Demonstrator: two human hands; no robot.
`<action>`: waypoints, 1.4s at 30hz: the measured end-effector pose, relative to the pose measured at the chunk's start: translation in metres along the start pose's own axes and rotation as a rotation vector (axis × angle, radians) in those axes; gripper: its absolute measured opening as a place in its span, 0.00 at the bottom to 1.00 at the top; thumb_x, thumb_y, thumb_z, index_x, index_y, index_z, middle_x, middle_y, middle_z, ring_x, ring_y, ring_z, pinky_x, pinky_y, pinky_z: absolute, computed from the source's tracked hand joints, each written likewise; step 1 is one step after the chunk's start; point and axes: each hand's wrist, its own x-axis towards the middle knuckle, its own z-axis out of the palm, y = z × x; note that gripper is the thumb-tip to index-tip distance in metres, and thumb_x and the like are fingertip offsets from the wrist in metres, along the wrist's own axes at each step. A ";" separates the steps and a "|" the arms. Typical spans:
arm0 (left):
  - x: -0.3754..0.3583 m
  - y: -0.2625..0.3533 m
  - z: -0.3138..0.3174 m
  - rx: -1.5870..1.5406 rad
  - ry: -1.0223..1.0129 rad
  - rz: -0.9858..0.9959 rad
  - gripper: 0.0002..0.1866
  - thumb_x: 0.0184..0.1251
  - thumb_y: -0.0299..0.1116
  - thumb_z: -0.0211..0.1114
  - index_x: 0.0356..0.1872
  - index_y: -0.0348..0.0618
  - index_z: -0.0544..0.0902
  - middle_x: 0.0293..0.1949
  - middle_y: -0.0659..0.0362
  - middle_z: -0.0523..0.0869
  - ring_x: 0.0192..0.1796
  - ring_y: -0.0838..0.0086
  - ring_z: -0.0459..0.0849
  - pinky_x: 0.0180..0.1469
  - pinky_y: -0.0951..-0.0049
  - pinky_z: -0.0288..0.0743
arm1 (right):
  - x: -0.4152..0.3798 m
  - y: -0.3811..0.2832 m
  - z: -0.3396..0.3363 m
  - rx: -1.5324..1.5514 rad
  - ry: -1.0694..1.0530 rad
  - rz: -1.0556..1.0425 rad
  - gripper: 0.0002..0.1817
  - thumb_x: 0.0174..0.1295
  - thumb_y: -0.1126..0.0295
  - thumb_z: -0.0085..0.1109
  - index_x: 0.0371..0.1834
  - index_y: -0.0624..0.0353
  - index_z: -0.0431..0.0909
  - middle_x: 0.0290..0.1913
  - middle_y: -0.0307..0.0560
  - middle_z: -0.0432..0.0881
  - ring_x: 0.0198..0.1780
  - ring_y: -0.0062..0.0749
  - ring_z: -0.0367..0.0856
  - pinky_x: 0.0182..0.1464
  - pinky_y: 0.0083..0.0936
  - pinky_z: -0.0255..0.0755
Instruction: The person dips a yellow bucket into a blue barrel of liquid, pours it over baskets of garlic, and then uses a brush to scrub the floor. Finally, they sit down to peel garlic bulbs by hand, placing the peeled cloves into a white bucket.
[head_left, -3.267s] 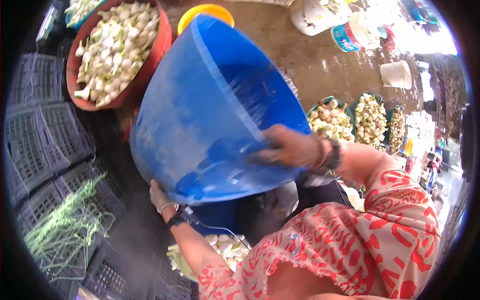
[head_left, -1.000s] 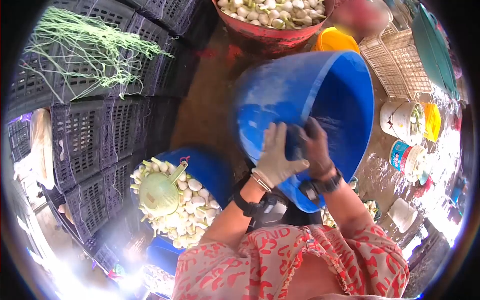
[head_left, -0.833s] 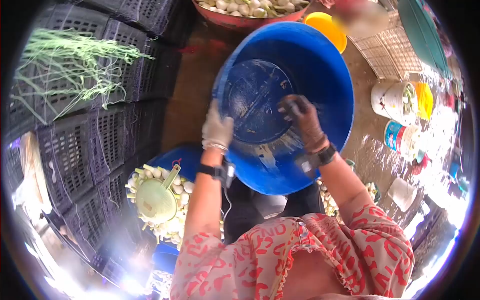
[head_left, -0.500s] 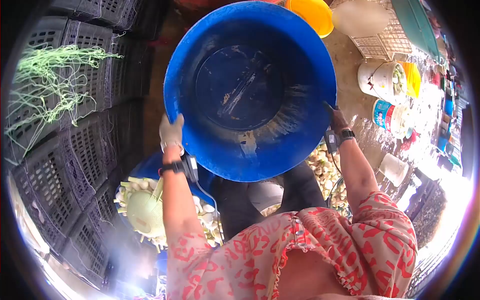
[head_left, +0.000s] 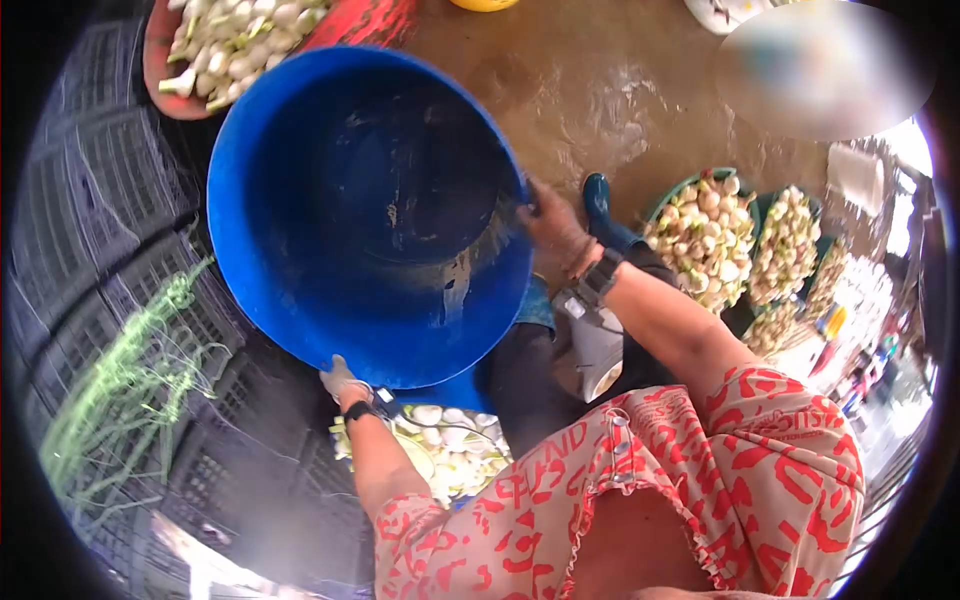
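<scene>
A large round blue plastic tub (head_left: 290, 330) is tilted with its mouth toward me, and scuffs and pale residue mark its inner wall. At the lower rim, my left hand (head_left: 343, 380), in a pale glove, grips the edge. My right hand (head_left: 558, 228), in a darker thin glove, holds the rim on the right side. Below the tub, near my left forearm, lie white onion-like bulbs (head_left: 455, 440) with green stems. My forearm partly covers a pale green strainer (head_left: 415, 455) among them.
Stacked black crates (head_left: 80, 290) line the left, with green netting (head_left: 130, 380) hanging over them. A red basin (head_left: 158, 60) of bulbs stands at the top left. Several heaped containers, including a green basket (head_left: 690, 185), stand right. The brown floor (head_left: 600, 100) looks wet.
The view has turned. The tub now sits farther left and lower in view, with my right hand still on its right rim and my left hand at its bottom rim.
</scene>
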 end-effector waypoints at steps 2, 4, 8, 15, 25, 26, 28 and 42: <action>-0.034 -0.008 -0.003 -0.306 -0.119 -0.129 0.17 0.64 0.31 0.58 0.52 0.35 0.73 0.42 0.48 0.81 0.37 0.61 0.83 0.35 0.60 0.79 | -0.021 0.004 0.013 0.022 0.022 -0.156 0.28 0.58 0.66 0.57 0.60 0.66 0.66 0.52 0.63 0.76 0.56 0.52 0.74 0.58 0.35 0.68; -0.048 -0.040 -0.005 -0.389 -0.146 -0.331 0.14 0.67 0.33 0.57 0.44 0.30 0.75 0.35 0.51 0.81 0.28 0.63 0.81 0.27 0.60 0.77 | -0.030 0.007 -0.001 0.072 -0.041 -0.084 0.30 0.58 0.64 0.58 0.61 0.68 0.64 0.53 0.63 0.75 0.58 0.51 0.73 0.60 0.35 0.66; -0.145 -0.034 0.043 -0.161 -0.012 -0.487 0.22 0.61 0.44 0.66 0.46 0.35 0.77 0.39 0.55 0.81 0.34 0.66 0.79 0.31 0.60 0.75 | -0.024 0.063 -0.019 0.467 -0.174 0.212 0.32 0.57 0.59 0.62 0.61 0.67 0.65 0.51 0.59 0.77 0.58 0.44 0.73 0.61 0.33 0.64; -0.175 -0.017 0.084 0.062 0.032 -0.438 0.30 0.59 0.50 0.65 0.54 0.35 0.74 0.50 0.51 0.79 0.46 0.60 0.80 0.48 0.59 0.74 | 0.048 0.050 -0.102 0.277 -0.309 0.179 0.27 0.57 0.53 0.63 0.51 0.64 0.72 0.45 0.47 0.78 0.44 0.29 0.74 0.48 0.29 0.71; -0.218 -0.009 0.109 -0.446 0.281 -0.557 0.30 0.62 0.39 0.63 0.64 0.54 0.62 0.57 0.54 0.75 0.51 0.62 0.79 0.48 0.61 0.78 | 0.134 -0.007 -0.006 -0.237 -0.566 -0.100 0.32 0.57 0.50 0.59 0.57 0.63 0.69 0.51 0.59 0.78 0.52 0.51 0.77 0.52 0.39 0.71; -0.222 -0.010 0.113 -0.506 0.248 -0.614 0.29 0.62 0.37 0.63 0.64 0.57 0.62 0.57 0.55 0.75 0.51 0.63 0.79 0.47 0.63 0.79 | 0.146 0.001 0.001 -0.315 -0.595 -0.111 0.30 0.57 0.53 0.58 0.57 0.63 0.68 0.52 0.62 0.77 0.54 0.54 0.75 0.53 0.40 0.70; -0.210 -0.052 0.123 -0.656 0.163 -0.712 0.26 0.63 0.40 0.61 0.62 0.59 0.65 0.58 0.55 0.75 0.56 0.65 0.78 0.53 0.62 0.75 | 0.140 -0.017 0.003 -0.344 -0.546 -0.149 0.26 0.57 0.62 0.54 0.57 0.62 0.68 0.51 0.65 0.76 0.55 0.57 0.73 0.54 0.41 0.69; -0.174 -0.053 0.099 -0.391 0.270 -0.695 0.19 0.61 0.33 0.56 0.54 0.43 0.74 0.51 0.55 0.81 0.50 0.64 0.79 0.53 0.60 0.72 | 0.106 -0.052 0.017 -0.436 -0.712 0.023 0.23 0.60 0.69 0.52 0.60 0.56 0.66 0.47 0.61 0.79 0.51 0.58 0.76 0.51 0.42 0.71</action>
